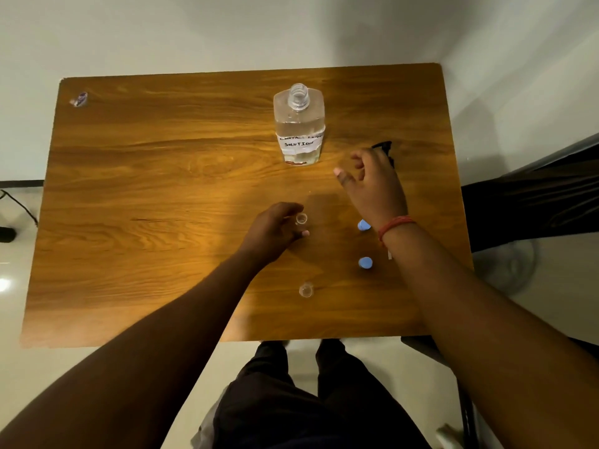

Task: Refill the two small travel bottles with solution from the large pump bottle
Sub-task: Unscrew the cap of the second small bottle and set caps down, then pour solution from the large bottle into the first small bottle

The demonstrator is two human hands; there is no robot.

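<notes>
Gripping an uncapped travel bottle (301, 219), left hand (275, 226); right hand (372, 183) loose, empty.

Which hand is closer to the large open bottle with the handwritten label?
Right. The right hand hovers just beside the large bottle, near its base. The left hand is farther toward the person, around a small travel bottle.

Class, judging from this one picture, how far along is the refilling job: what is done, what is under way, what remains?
Done: the large bottle stands open with its pump off, and two blue caps lie loose on the table. Under way: the left hand holds one open small bottle; the right hand hovers open. Left: filling; the nearer small bottle looks empty. Then recapping.
</notes>
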